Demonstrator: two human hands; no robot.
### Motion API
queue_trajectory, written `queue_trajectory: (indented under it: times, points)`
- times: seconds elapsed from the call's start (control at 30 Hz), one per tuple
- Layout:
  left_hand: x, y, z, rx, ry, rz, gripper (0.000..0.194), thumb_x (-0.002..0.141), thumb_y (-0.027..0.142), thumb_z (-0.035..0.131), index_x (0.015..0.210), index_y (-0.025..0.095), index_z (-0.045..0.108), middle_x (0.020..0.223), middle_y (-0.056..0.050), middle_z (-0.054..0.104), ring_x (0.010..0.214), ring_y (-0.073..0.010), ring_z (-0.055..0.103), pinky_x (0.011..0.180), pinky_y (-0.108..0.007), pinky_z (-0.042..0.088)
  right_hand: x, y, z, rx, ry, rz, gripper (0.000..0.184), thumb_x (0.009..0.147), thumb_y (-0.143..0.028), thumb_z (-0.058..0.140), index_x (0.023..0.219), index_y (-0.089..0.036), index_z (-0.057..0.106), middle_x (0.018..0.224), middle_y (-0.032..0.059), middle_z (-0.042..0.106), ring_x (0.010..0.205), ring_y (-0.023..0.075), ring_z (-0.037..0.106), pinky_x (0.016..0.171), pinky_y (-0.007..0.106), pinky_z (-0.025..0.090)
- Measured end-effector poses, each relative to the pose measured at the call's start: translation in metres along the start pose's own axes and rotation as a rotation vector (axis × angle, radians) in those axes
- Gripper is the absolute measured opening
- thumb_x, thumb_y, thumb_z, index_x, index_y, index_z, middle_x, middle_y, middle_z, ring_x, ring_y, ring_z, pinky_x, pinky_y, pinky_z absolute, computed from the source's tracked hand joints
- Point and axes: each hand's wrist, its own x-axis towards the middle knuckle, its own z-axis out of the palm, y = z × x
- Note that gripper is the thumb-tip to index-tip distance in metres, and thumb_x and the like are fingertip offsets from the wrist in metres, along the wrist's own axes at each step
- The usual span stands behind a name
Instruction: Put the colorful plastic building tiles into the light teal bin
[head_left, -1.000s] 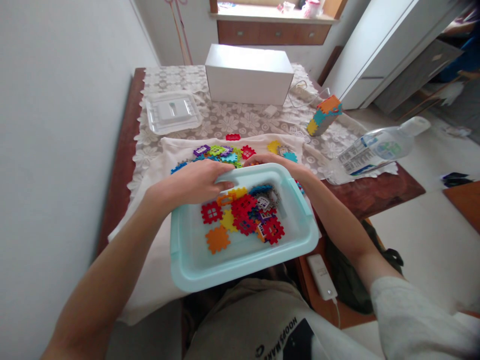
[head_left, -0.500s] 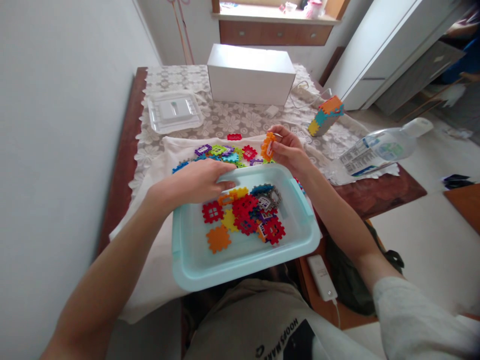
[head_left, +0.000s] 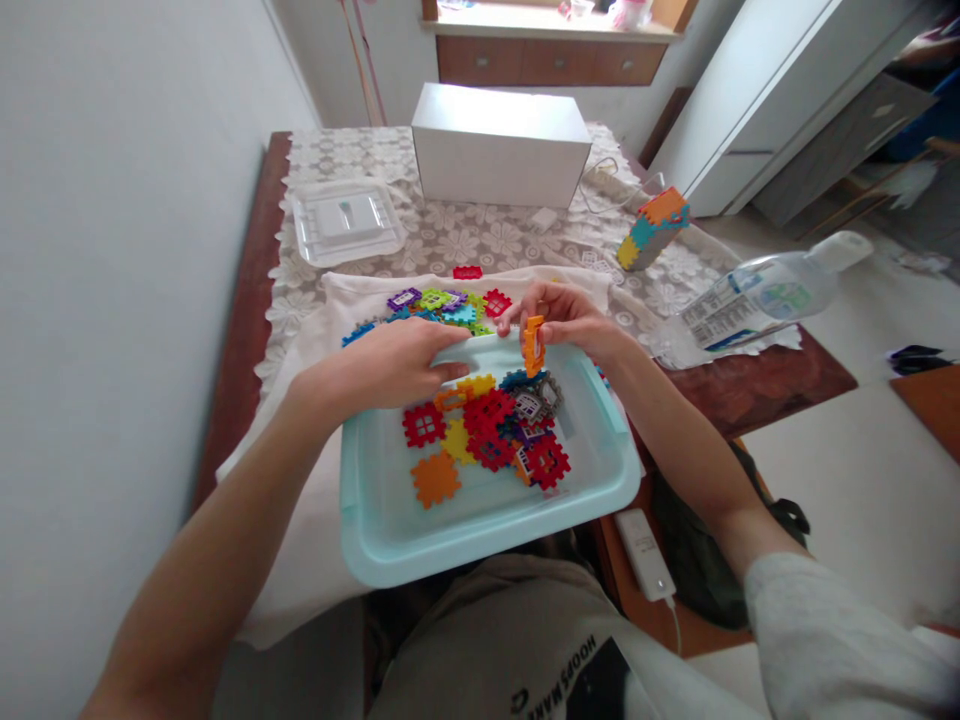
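A pale teal plastic bin [head_left: 600, 480] rests on my lap against the table edge, with several coloured waffle-block tiles [head_left: 487, 430] inside. My left hand [head_left: 397, 362] grips the bin's far rim, fingers curled over it. Over the bin's far edge, my right hand [head_left: 566, 315] pinches an orange tile [head_left: 533, 345], which hangs just above the pile. More loose tiles [head_left: 442, 302] lie on a white cloth [head_left: 330, 330] beyond the bin.
On the lace-covered table stand a white box [head_left: 499, 145], a clear lid [head_left: 346, 220], a small built block tower [head_left: 651, 228] and a lying plastic bottle [head_left: 757, 295]. A white power bank [head_left: 643, 552] sits by my right thigh. A wall runs along the left.
My right hand picked an orange tile off the cloth, lifted it, and has now brought it back down over the bin. The left hand stayed on the rim.
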Motion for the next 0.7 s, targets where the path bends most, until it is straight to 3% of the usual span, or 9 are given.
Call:
queue_trajectory:
  times: [0.17, 0.37, 0.7]
  points:
    - [-0.0002, 0.0001, -0.0001, -0.013, 0.008, -0.001, 0.022, 0.108, 0.043, 0.060, 0.103, 0.023, 0.070, 0.105, -0.009, 0.076, 0.090, -0.0267, 0.066, 0.083, -0.038, 0.044, 0.0004, -0.0027, -0.0009, -0.047, -0.020, -0.006, 0.045, 0.085, -0.049, 0.101, 0.098, -0.017, 0.072, 0.110, 0.0081, 0.083, 0.093, 0.0144, 0.077, 0.080, 0.024, 0.062]
    - [-0.0014, 0.0009, -0.0004, -0.012, 0.022, -0.003, 0.023, 0.108, 0.044, 0.059, 0.103, 0.025, 0.070, 0.102, -0.008, 0.078, 0.089, -0.0274, 0.068, 0.082, -0.037, 0.046, 0.0002, -0.0057, -0.0022, -0.108, -0.032, 0.018, 0.045, 0.081, -0.053, 0.102, 0.096, -0.021, 0.076, 0.084, 0.0030, 0.075, 0.109, 0.0228, 0.076, 0.085, 0.029, 0.063]
    - [-0.0009, -0.0020, 0.0006, 0.010, 0.022, 0.029, 0.026, 0.108, 0.043, 0.056, 0.106, 0.022, 0.071, 0.106, -0.009, 0.080, 0.090, -0.0270, 0.070, 0.079, -0.036, 0.046, -0.0008, -0.0069, -0.0061, -0.140, -0.089, 0.035, 0.040, 0.084, -0.051, 0.101, 0.099, -0.020, 0.080, 0.106, 0.0055, 0.081, 0.109, 0.0213, 0.078, 0.096, 0.031, 0.062]
